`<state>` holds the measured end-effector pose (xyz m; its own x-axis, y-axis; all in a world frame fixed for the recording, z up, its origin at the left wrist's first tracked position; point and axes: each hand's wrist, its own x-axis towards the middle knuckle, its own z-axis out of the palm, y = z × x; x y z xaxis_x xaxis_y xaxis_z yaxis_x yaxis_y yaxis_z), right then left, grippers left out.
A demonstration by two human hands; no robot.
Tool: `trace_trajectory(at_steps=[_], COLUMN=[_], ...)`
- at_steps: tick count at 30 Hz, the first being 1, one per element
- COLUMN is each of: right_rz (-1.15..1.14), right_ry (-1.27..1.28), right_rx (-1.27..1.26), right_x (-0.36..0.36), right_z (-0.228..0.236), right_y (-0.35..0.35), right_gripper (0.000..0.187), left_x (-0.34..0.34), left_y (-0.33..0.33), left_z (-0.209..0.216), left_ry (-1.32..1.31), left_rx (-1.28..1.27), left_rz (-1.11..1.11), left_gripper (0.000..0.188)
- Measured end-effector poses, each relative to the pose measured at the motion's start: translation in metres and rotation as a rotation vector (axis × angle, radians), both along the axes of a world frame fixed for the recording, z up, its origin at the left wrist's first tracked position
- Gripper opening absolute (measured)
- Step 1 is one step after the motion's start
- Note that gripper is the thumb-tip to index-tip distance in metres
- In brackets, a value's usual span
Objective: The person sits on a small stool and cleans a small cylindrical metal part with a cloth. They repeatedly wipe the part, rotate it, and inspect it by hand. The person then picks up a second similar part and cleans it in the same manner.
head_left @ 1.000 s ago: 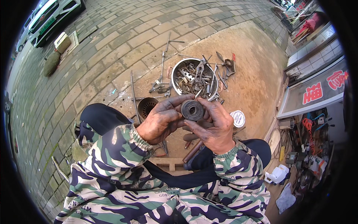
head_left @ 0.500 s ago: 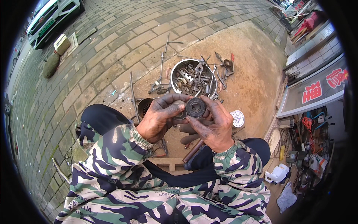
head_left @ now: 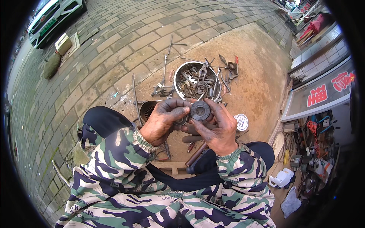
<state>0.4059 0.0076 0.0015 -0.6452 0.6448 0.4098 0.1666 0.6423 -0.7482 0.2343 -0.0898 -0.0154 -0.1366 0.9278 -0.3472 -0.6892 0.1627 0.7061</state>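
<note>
My right hand point(head_left: 218, 129) pinches a dark, greasy ball bearing point(head_left: 205, 115) between thumb and fingers, its round face and centre hole turned up toward me. Just left of it, my left hand point(head_left: 164, 121) is closed on a second round metal part point(head_left: 181, 121), which looks like another bearing and is mostly covered by the fingers. Both parts are held side by side, close together, above the ground in front of my knees. Black grime coats the fingers of both hands.
Beyond my hands stands a round metal basin point(head_left: 176, 80) heaped with tools and metal parts. A dark slotted cylinder point(head_left: 148, 110) lies left, a T-handle wrench point(head_left: 165, 62) farther off. A white round lid point(head_left: 242, 122) sits right; a wooden block point(head_left: 174, 165) is between my legs.
The bearing in my right hand has tilted slightly, showing its face a little differently. The part in my left hand has dropped slightly and is more covered. Both grips hold.
</note>
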Motion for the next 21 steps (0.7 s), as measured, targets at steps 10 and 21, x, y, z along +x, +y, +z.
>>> trace_trajectory(at_steps=[10,21], right_rz=[0.012,0.021], right_ry=[0.049,-0.016], right_rx=[-0.02,-0.316], right_x=[0.002,0.001], right_z=[-0.013,-0.004], right_y=[0.003,0.0], right_gripper=[0.057,0.039], left_x=[0.0,0.002], left_y=[-0.001,-0.001], left_z=[0.001,0.005], left_ry=[0.0,0.093], left_rx=[0.02,-0.001], left_rz=[-0.047,-0.001], left_gripper=[0.02,0.023])
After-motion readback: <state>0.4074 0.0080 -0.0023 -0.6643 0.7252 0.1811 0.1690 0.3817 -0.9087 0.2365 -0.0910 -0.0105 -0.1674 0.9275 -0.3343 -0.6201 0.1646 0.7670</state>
